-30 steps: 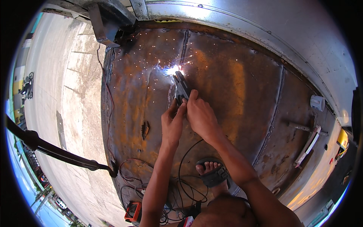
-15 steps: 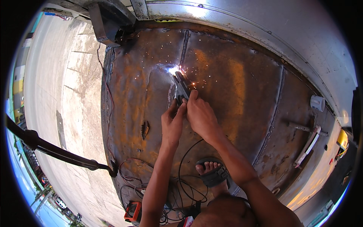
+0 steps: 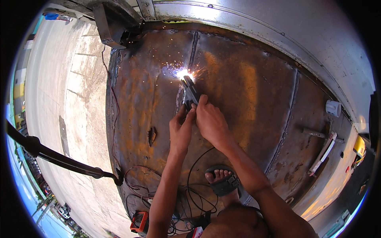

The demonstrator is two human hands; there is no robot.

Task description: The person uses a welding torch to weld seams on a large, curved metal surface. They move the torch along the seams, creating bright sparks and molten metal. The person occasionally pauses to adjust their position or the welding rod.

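My right hand (image 3: 210,121) is closed on a dark electrode holder (image 3: 191,93). My left hand (image 3: 180,131) is also closed on it, lower and to the left, fingertips at its rear end. At its front tip a bright welding arc (image 3: 183,73) throws sparks over a rusty, orange-stained steel plate (image 3: 238,91); the glare hides the point of contact. A pale, rough seam runs down the plate under the holder, and a darker seam (image 3: 194,47) continues above the arc. A cable loops down below my hands.
A steel bracket (image 3: 111,25), silver panel (image 3: 297,27), white mug (image 3: 332,108) and metal bar (image 3: 322,154) edge the plate. Cables, an orange-black machine (image 3: 139,222) and my sandaled foot (image 3: 222,180) are near me. A black bent bar (image 3: 63,158) crosses the pale pavement (image 3: 67,99) at left.
The spray of sparks has changed shape and is now bunched around the arc. A small blue shape at the far top-left has grown more visible. My hands are nearly still.
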